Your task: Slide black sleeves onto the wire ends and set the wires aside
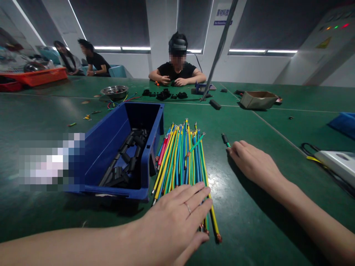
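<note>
My left hand (177,216) lies flat with fingers stretched across the near part of a bundle of cut wires (180,159). They are yellow, green, blue and red, some with bare copper ends and metal lugs. To their right, my right hand (252,162) is closed around a short green wire whose far end wears a black sleeve (225,139); most of this wire is hidden by the fingers. Left of the bundle stands a blue bin (91,162) with several black sleeves (130,157) inside.
Across the green table (277,127) a person (177,70) handles small black parts (163,94). Nearby are a metal bowl (114,92), a cardboard box (257,100), a black block (215,104) and a slanting pole (220,48). A white device with cables (338,164) sits at right.
</note>
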Demonstrator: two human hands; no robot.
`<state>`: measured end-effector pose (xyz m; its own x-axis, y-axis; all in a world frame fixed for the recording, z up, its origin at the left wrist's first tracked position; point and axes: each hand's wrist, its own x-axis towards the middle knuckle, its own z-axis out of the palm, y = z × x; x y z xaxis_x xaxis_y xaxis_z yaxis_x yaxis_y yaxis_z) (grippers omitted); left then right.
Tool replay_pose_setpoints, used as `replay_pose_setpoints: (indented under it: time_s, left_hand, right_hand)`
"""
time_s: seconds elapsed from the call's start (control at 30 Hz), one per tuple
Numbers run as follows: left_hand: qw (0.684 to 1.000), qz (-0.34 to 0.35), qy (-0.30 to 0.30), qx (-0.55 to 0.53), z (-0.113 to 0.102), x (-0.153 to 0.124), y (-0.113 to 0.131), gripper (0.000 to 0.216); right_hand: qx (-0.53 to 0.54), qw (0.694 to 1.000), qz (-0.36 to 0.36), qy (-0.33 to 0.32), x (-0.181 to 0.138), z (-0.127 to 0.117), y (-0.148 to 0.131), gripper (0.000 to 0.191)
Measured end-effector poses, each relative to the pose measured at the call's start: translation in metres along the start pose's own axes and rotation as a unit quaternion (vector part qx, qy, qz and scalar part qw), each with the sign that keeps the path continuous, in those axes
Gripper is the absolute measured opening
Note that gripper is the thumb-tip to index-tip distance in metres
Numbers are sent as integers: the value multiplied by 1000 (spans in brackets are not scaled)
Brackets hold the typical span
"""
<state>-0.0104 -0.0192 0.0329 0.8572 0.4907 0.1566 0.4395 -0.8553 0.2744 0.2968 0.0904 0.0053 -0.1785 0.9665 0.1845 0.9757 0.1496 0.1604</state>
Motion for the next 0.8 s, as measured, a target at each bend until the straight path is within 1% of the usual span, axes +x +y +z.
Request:
replay_pose_setpoints:
  time_s: [0.13,0.23,0.5,0.6,0.73,0.8]
  left_hand:
    - [1000,2,4,3,1,0,-1,54]
    - [1000,-2,-3,6,1,0,0,53]
    - [1000,-5,-5,4,-5,2,2,51]
    - [1000,-3,1,7,0,0,1,51]
    - [999,15,35,14,9,-2,-2,50]
    - [999,17,33,14,9,-2,-3,46]
  right_hand:
    - [-7,1000,5,-17,0,1,5,25]
    - [-13,999,25,-31,1,3,14,29]
    - [-27,990,119,-69,2,5,48,38]
    - [-36,982,162,-94,2,3,61,37]
    - [-51,964,218,-144,0,-2,75,38]
    - [-57,957,235,-160,-2,-5,79,37]
